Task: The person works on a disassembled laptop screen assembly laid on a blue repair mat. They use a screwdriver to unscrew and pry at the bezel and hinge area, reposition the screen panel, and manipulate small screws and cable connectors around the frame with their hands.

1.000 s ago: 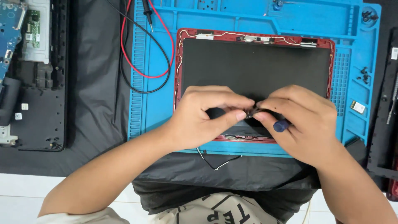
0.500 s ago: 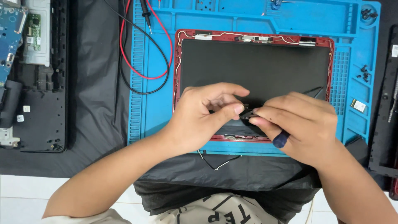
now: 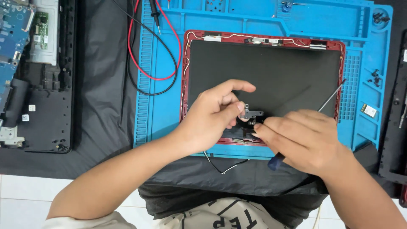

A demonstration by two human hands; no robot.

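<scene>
1. While the left hand (image 3: 214, 116) pinches a small metal hinge bracket (image 3: 250, 113) between thumb and fingers, its index finger stretches out above.
2. That bracket sits at the lower edge of a red-framed laptop screen panel (image 3: 271, 72), which lies flat on a blue repair mat (image 3: 263, 17) on the bench.
3. Curled shut, the right hand (image 3: 303, 142) grips a screwdriver (image 3: 333, 95): its thin shaft points up to the right and its dark blue handle end shows below the fist.
4. Red and black probe leads (image 3: 146, 63) lie on the mat's left edge; an opened laptop base (image 3: 36, 76) rests far left.
</scene>
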